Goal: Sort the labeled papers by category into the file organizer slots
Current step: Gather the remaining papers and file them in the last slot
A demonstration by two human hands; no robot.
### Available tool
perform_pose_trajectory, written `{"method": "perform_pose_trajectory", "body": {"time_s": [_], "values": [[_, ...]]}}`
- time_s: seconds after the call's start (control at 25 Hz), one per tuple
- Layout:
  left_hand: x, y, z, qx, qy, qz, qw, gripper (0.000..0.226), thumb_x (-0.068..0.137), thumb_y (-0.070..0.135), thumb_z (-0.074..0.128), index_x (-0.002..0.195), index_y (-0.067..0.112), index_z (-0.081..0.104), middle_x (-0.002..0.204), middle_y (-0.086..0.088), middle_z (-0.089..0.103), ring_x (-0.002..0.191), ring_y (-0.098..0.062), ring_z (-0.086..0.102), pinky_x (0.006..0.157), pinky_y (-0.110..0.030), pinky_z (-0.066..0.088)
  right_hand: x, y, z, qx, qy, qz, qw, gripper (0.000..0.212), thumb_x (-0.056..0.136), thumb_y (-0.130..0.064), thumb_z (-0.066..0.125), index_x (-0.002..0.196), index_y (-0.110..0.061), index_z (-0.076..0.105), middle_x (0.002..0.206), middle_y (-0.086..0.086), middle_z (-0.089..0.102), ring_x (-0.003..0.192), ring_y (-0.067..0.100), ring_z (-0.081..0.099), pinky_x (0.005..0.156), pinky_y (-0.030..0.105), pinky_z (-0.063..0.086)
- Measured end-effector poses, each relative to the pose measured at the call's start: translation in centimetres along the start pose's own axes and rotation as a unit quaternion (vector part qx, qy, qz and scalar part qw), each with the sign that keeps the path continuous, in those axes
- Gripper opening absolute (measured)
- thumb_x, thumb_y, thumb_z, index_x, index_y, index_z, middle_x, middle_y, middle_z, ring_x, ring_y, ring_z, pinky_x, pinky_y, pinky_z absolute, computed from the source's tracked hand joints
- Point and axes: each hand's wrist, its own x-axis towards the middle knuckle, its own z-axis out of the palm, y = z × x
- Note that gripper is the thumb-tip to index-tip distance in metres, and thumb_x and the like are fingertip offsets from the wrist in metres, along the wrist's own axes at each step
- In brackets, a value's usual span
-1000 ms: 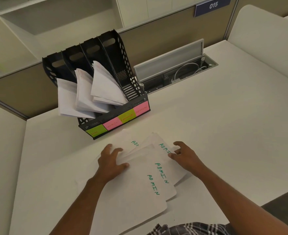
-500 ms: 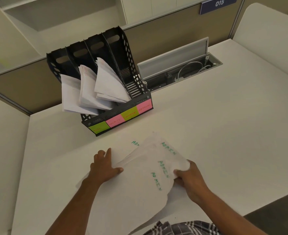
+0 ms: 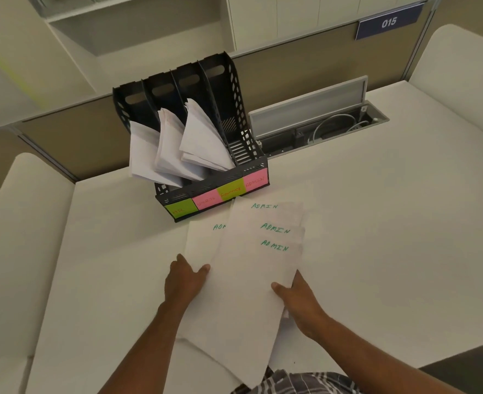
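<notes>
— So, what do the hands hold at this moment?

— The right hand grips the right edge of the fanned stack of white paper sheets marked ADMIN in green ink, with the thumb on top and the fingers under. The left hand pinches the left side of the same stack, thumb on the upper sheet. Both are closed on paper, not wide.

— Where is the stack?

— It is lifted a little above the white desk, I think, with its far end just in front of the black plastic file organizer with four slots. One sheet at the left sticks out from the others.

— Which step is this?

— I judge it is the last group. Three slots already contain white papers, which lean forward. The rightmost slot is empty, and its pink sticky label reads ADMIN, though the letters are faint. The other labels seem to be HR, SPORTS and FINANCE.

— What does the next move need?

— First the sheets should be squared, because they are spread. Then the stack must be raised on its edge and guided into the rightmost slot, without catching on the divider or the leaning papers beside it.
</notes>
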Motion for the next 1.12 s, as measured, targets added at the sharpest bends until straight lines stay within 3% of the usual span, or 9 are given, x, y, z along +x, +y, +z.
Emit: {"method": "perform_pose_trajectory", "body": {"time_s": [0.08,0.16,0.24,0.4,0.56,0.68,0.88,1.04,1.12], "values": [[-0.3,-0.1,0.2,-0.051,0.001,0.013,0.999,0.068,0.092,0.05,0.058,0.144,0.009,0.044,0.143,-0.013,0.053,0.13,-0.033,0.05,0.106,-0.041,0.041,1.3,-1.4,0.5,-0.064,0.022,-0.015,0.998,0.048,0.095,-0.009,0.057,0.141,-0.018,0.046,0.129,0.004,0.063,0.113,0.024,0.062,0.099,0.046,0.051],[-0.7,-0.4,0.2,-0.107,0.003,0.033,0.994,0.036,0.093,0.044,0.059,0.111,0.015,0.068,0.102,-0.003,0.071,0.099,-0.028,0.064,0.086,-0.036,0.051,2.7,-2.7,0.0,-0.117,0.008,0.001,0.993,0.042,0.093,-0.006,0.058,0.134,-0.011,0.055,0.121,0.008,0.067,0.106,0.026,0.065,0.094,0.043,0.054],[-1.0,-0.7,-0.1,-0.176,0.001,0.04,0.983,0.031,0.092,0.042,0.062,0.092,0.012,0.069,0.074,0.009,0.063,0.073,-0.017,0.061,0.065,-0.028,0.046,3.8,-3.5,-1.5,-0.151,-0.051,0.022,0.987,0.036,0.089,-0.005,0.063,0.125,-0.007,0.063,0.112,0.009,0.072,0.099,0.026,0.069,0.09,0.042,0.056],[-2.0,-1.1,0.1,-0.414,-0.087,0.01,0.906,0.053,0.07,0.061,0.077,0.105,0.022,0.072,0.097,0.002,0.078,0.089,-0.017,0.073,0.071,-0.026,0.055,4.7,-4.1,-4.3,-0.127,-0.151,0.032,0.98,0.041,0.078,-0.023,0.079,0.117,-0.014,0.069,0.107,0.004,0.076,0.097,0.024,0.073,0.084,0.038,0.06],[-3.0,-0.4,1.0,-0.539,-0.158,0.03,0.827,0.075,0.066,0.069,0.074,0.122,0.019,0.068,0.121,-0.004,0.072,0.116,-0.024,0.065,0.101,-0.046,0.048,4.8,-4.7,-3.3,-0.092,-0.09,-0.036,0.991,0.039,0.076,-0.033,0.083,0.111,-0.018,0.073,0.104,0.003,0.077,0.09,0.021,0.075,0.075,0.035,0.061],[-3.4,0.3,0.3,-0.555,-0.135,0.087,0.816,0.086,0.066,0.071,0.073,0.136,0.024,0.056,0.133,0.001,0.065,0.127,-0.019,0.057,0.114,-0.05,0.035,4.7,-5.7,-2.2,-0.117,-0.058,-0.087,0.988,0.036,0.077,-0.04,0.08,0.108,-0.022,0.074,0.1,-0.002,0.078,0.084,0.015,0.076,0.066,0.025,0.06],[-4.8,3.3,-3.8,-0.56,-0.034,0.156,0.813,0.038,0.076,0.024,0.081,0.112,0.024,0.071,0.109,-0.008,0.076,0.102,-0.034,0.071,0.082,-0.045,0.06,4.2,-10.3,-0.1,-0.221,-0.023,-0.164,0.961,0.02,0.081,-0.037,0.076,0.098,-0.026,0.074,0.086,-0.012,0.075,0.075,0.004,0.072,0.056,0.011,0.053],[-6.5,6.5,-8.8,-0.573,0.045,0.265,0.775,0.027,0.08,0.026,0.079,0.105,0.017,0.074,0.1,-0.008,0.077,0.093,-0.03,0.074,0.074,-0.04,0.059,2.6,-14.6,1.9,-0.13,0.018,-0.271,0.954,0.008,0.081,-0.032,0.079,0.075,-0.027,0.076,0.074,-0.013,0.076,0.066,0.002,0.071,0.053,0.01,0.05],[-7.2,7.5,-10.9,-0.575,0.096,0.323,0.746,0.029,0.082,0.032,0.079,0.108,0.021,0.072,0.101,-0.002,0.077,0.093,-0.023,0.074,0.073,-0.033,0.058,1.7,-16.3,2.4,-0.072,0.019,-0.333,0.94,0.004,0.08,-0.035,0.079,0.081,-0.031,0.077,0.08,-0.015,0.077,0.071,0.0,0.071,0.058,0.011,0.052]]}}
